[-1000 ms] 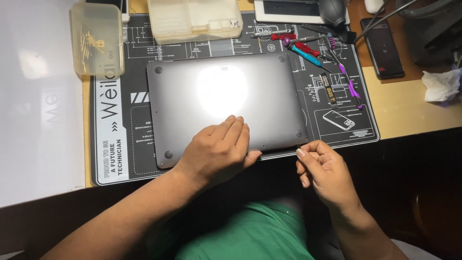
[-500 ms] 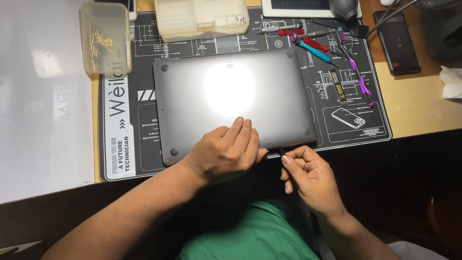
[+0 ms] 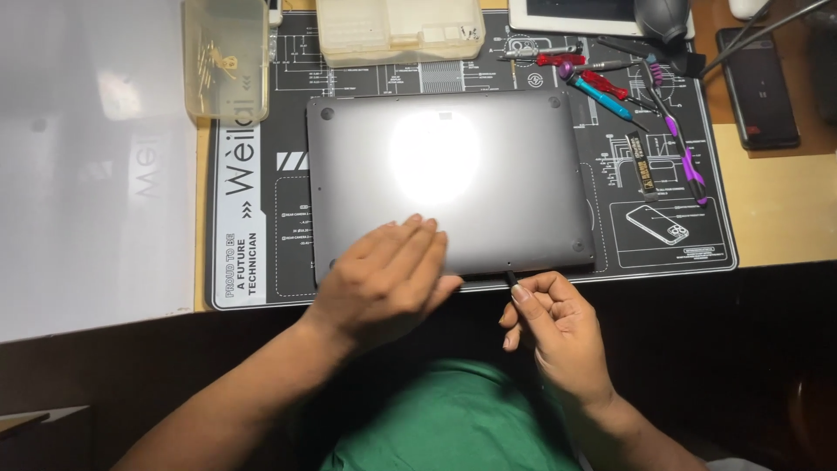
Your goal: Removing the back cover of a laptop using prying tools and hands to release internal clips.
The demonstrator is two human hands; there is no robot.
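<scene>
A grey laptop point(image 3: 453, 174) lies bottom side up on a dark repair mat point(image 3: 261, 174), a bright light glare on its middle. My left hand point(image 3: 388, 275) rests flat on the laptop's near left part, fingers together. My right hand point(image 3: 554, 336) sits just below the laptop's near edge and pinches a thin dark tool point(image 3: 512, 279). The tool's tip touches the near edge close to a small screw hole.
Two clear plastic boxes point(image 3: 227, 57) point(image 3: 397, 30) stand at the mat's back. Screwdrivers and tweezers point(image 3: 610, 83) lie at the back right, a purple-handled tool point(image 3: 684, 157) beside them. A dark phone point(image 3: 757, 78) lies on the wooden desk at right. A white sheet point(image 3: 87, 166) covers the left.
My right hand has moved left and up toward the laptop's near edge, bringing the thin tool to it. My left hand has stayed on the laptop.
</scene>
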